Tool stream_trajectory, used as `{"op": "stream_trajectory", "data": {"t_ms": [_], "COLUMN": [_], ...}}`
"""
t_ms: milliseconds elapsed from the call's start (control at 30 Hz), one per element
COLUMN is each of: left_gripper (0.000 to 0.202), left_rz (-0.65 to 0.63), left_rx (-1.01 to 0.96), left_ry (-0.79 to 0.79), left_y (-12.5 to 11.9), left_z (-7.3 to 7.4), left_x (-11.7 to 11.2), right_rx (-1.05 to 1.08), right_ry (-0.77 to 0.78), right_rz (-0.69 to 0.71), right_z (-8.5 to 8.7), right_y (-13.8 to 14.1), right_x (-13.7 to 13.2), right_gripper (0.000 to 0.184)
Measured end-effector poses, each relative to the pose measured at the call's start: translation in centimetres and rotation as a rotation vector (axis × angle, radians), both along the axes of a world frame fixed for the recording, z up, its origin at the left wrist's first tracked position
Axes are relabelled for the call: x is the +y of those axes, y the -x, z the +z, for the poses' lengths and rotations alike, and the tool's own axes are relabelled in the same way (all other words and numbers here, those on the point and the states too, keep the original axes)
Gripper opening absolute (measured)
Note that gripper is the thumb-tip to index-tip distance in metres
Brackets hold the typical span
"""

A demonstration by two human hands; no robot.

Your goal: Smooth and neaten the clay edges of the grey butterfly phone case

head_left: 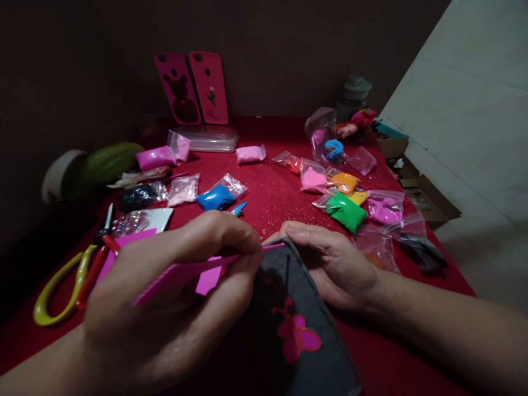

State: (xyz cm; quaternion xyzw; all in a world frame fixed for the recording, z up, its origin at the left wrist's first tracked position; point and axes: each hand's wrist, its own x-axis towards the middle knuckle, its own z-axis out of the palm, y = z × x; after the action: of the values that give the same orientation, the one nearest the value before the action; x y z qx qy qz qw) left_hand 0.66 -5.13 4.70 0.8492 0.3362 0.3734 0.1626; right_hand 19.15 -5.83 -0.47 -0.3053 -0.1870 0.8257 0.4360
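My left hand (177,297) is closed in a pinch around a pink plastic clay-modelling tool (173,279). The tool has a broad serrated end near my palm, and its thin tip rests at the top edge of a dark grey, clay-covered phone case (305,291). A pink butterfly (297,335) with a red-orange outline decorates the case's face. Gripping the case's far right edge is my right hand (330,261), thumb along the rim and the other fingers mostly hidden beneath it. The lower left of the case is in shadow behind my left hand.
On the red cloth lie bags of blue (216,197), green (346,210) and pink clay (313,179). Yellow-and-red-handled scissors (78,283) lie at left. Two pink phone cases (210,88) lean against the wall. A bottle (355,91) stands back right, with cardboard boxes (429,192) beyond the edge.
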Motion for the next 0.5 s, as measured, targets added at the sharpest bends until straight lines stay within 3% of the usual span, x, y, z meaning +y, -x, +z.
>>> {"op": "stream_trajectory", "data": {"t_ms": [200,500], "left_gripper": [0.007,0.009], "left_rz": [0.147,0.023], "left_rx": [-0.06,-0.092], "left_ry": [0.012,-0.013], "left_y": [0.16,-0.05], "left_z": [0.19,0.29], "left_x": [0.41,0.52], "right_rx": [0.006,0.046], "right_ry": [-0.087,-0.135], "right_rz": [0.03,0.06], "right_z": [0.12,0.28], "right_y": [-0.12,-0.16], "right_x": [-0.34,-0.48], "right_gripper": [0.018,0.014]}}
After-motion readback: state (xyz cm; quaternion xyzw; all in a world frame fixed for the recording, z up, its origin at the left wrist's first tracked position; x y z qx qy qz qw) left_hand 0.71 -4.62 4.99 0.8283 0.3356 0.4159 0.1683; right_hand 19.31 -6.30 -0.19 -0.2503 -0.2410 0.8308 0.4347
